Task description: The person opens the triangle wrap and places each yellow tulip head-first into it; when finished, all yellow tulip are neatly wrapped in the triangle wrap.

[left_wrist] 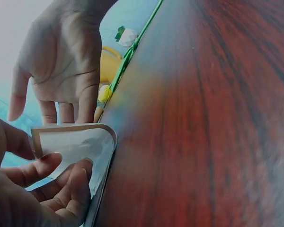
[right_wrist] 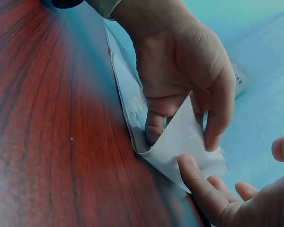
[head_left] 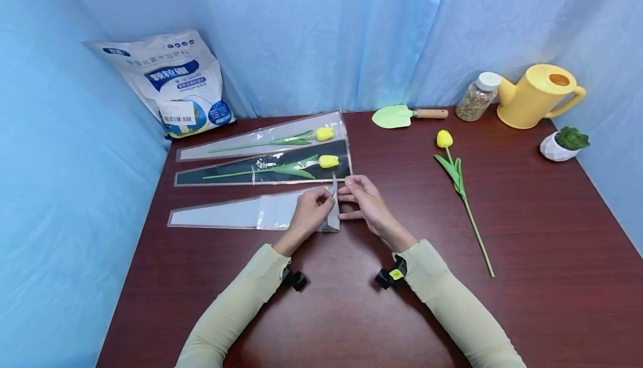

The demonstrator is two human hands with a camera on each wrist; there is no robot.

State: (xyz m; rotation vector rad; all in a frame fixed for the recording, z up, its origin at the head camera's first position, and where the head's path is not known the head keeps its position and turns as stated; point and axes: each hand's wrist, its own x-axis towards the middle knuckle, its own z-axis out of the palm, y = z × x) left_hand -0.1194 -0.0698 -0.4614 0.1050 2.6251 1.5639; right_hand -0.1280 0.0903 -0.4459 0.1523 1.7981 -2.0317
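I see my left hand (head_left: pixel 310 210) and right hand (head_left: pixel 363 200) both pinching the lifted mouth of the empty plastic sleeve (head_left: pixel 241 214) lying at nine o'clock of them on the table (head_left: pixel 527 234).

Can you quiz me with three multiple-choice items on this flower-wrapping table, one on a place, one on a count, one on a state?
1. Where does the loose tulip lie?
A. right of the hands
B. inside a sleeve
C. on the bag

2. How many yellow tulips show?
A. one
B. three
C. five

3. What state is the nearest sleeve in?
A. holds a tulip
B. empty, wide end lifted
C. rolled up

A: it lies bare on the table.
B: two sleeved, one loose.
B: the left hand and right hand pinch its raised edge.
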